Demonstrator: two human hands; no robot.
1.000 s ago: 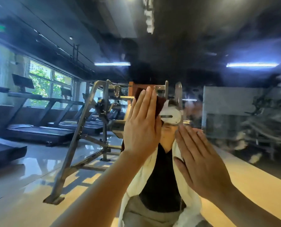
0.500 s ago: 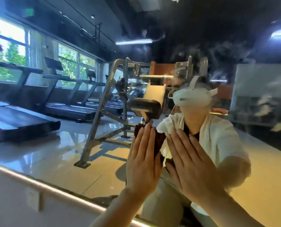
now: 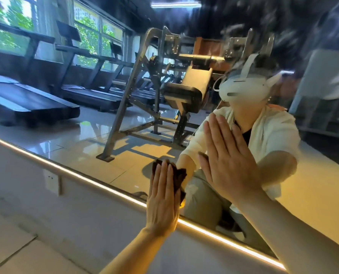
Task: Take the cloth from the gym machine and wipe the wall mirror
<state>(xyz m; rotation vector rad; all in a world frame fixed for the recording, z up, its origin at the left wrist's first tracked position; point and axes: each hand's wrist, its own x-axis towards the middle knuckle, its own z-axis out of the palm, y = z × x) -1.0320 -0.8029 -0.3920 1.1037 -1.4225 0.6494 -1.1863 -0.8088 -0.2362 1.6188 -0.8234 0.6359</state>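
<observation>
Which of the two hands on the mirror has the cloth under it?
The left hand, low near the lit mirror edge, presses the dark cloth; the right hand lies bare.

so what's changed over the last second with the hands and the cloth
The left hand has slid the dark cloth down the wall mirror, from about head height to just above the lit bottom edge. The right hand came down too, though less far, so it now sits higher than the left.

Unchanged: both hands flat with straight fingers, the left pressing the cloth to the glass, nothing let go.
</observation>
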